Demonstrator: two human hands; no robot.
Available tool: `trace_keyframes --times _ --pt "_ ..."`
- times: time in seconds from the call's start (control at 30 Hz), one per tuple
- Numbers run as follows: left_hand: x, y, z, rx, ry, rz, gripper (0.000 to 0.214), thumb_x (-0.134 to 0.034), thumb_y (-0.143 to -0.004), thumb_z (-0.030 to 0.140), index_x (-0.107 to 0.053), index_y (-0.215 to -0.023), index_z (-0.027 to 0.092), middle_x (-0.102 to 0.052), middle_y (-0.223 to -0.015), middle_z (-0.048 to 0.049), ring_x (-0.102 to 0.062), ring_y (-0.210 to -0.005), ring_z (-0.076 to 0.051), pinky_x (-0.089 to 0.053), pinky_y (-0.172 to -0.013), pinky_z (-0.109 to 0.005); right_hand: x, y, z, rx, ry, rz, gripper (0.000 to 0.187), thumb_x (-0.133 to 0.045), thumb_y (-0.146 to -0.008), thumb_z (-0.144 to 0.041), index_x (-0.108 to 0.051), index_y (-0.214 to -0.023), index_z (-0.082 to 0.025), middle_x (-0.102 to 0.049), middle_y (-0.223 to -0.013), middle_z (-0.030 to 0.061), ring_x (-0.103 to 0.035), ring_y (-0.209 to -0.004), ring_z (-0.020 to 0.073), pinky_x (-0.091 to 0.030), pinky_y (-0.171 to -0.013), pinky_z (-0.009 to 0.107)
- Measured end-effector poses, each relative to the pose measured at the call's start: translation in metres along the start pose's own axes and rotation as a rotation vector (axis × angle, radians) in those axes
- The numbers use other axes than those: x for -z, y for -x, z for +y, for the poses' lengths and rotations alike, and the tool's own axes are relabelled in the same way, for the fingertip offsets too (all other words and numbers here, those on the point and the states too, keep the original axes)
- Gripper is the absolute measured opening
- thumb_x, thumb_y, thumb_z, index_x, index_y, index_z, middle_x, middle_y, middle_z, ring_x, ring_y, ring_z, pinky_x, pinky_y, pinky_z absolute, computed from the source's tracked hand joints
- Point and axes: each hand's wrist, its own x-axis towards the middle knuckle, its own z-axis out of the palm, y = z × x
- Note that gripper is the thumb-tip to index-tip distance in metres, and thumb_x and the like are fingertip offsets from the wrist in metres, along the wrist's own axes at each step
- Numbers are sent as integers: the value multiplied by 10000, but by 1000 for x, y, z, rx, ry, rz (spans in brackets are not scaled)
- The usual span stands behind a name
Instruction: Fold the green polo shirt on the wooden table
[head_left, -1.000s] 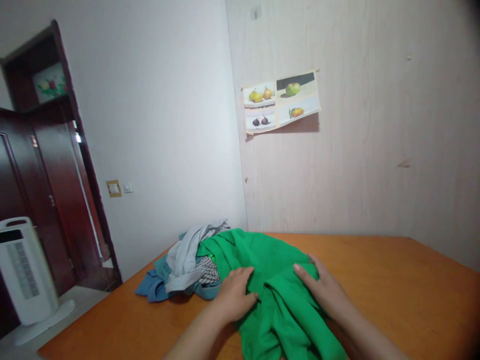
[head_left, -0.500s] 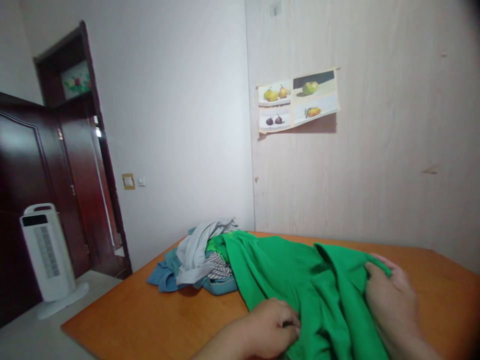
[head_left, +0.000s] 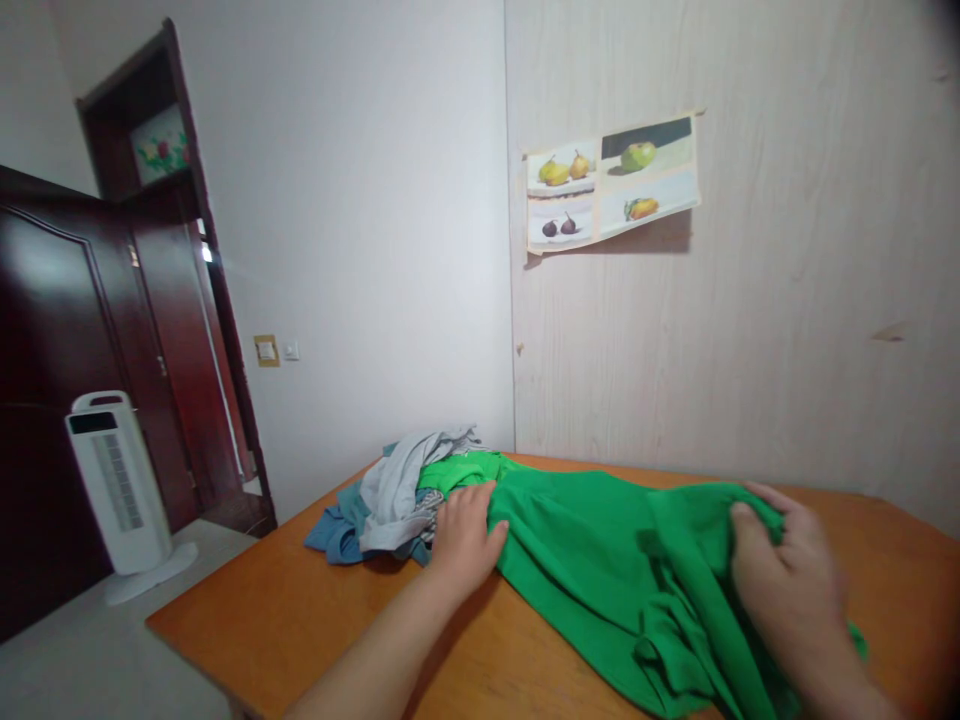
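Note:
A dark green garment (head_left: pixel 592 540) lies spread and rumpled over the table, its folds bunched toward the near right. My right hand (head_left: pixel 795 560) pinches its far right edge between thumb and fingers. At the garment's left end rests my left hand (head_left: pixel 466 530), palm down, with fingers stretched forward and thumb apart. That hand is beside the pile of clothes and covers part of it. In the pile are a light grey garment (head_left: pixel 401 490), a brighter green one (head_left: pixel 461 470) and a blue one (head_left: pixel 337 535). A striped cloth is mostly hidden behind my left fingers.
The orange-brown table (head_left: pixel 300 620) meets the wall at the back. On the floor at left stands a white tower fan (head_left: pixel 120 490), near a dark red door (head_left: pixel 52 400). A fruit poster (head_left: pixel 611 185) hangs on the wall panel.
My left hand has let go of the garment's near part and moved forward to its left end, by the pile. The right hand still grips the far right edge.

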Motion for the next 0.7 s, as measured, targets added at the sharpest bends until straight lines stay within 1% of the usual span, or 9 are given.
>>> trace_keyframes --times 0.07,0.13,0.2,0.3,0.37,0.47,0.53,0.6,0.7 --pt "-2 0 -7 24 -188 -112 570 -622 -788 349 -530 -1331 201 -575 -1289 -134 -444 -1218 -348 -304 -1015 -500 -16 10 -5 122 83 -186 589 -399 -881 -594 -552 -1269 -178 -620 -1209 141 -563 -1116 324 -404 -984 456" --pt "-6 2 -8 15 -300 -202 373 -591 -807 318 -635 -1158 204 -619 -1182 -141 -471 -1162 -357 -281 -998 -530 -30 22 -5 218 161 -392 599 -437 -866 -613 -552 -1293 -209 -620 -1265 119 -557 -1160 318 -398 -1011 469" --pt "-9 5 0 -18 -326 -218 203 -521 -853 267 -676 -968 207 -644 -1081 -134 -494 -1111 -341 -265 -989 -533 -39 33 -3 276 224 -523 631 -486 -845 -635 -534 -1337 -244 -605 -1319 101 -537 -1209 326 -375 -1038 495" --pt "-6 17 26 -123 -207 -184 194 -477 -892 244 -664 -941 231 -654 -1064 -98 -500 -1104 -303 -274 -983 -484 -41 42 0 326 268 -575 714 -544 -814 -642 -467 -1418 -269 -584 -1362 94 -517 -1251 336 -358 -1055 513" --pt "-1 28 49 -273 -44 -226 187 -499 -911 291 -656 -1007 260 -664 -1094 -65 -505 -1121 -276 -308 -958 -419 -40 42 0 352 266 -587 779 -570 -804 -612 -382 -1481 -277 -551 -1403 90 -496 -1281 329 -363 -1055 505" --pt "6 42 77 -502 200 -436 239 -500 -947 420 -674 -1051 293 -710 -953 -10 -598 -975 -219 -362 -886 -336 -36 42 -1 401 272 -658 768 -609 -788 -544 -371 -1488 -335 -486 -1469 62 -453 -1326 322 -358 -1061 501" --pt "9 43 83 -564 298 -551 321 -477 -953 511 -691 -1065 299 -717 -852 12 -636 -852 -189 -392 -830 -301 -35 43 -2 427 304 -708 613 -620 -788 -518 -519 -1379 -393 -467 -1485 33 -445 -1331 327 -346 -1061 520" --pt "8 35 76 -510 291 -538 402 -416 -969 544 -712 -1028 280 -719 -826 2 -646 -812 -187 -410 -810 -299 -34 44 -2 441 344 -744 396 -621 -798 -493 -675 -1181 -412 -494 -1463 14 -466 -1309 333 -343 -1053 539" --pt "2 11 49 -329 74 -334 426 -385 -976 506 -725 -949 251 -718 -959 -59 -611 -1009 -256 -365 -968 -410 -34 47 -3 455 384 -774 210 -609 -811 -445 -751 -957 -392 -560 -1399 7 -500 -1273 332 -354 -1033 548"
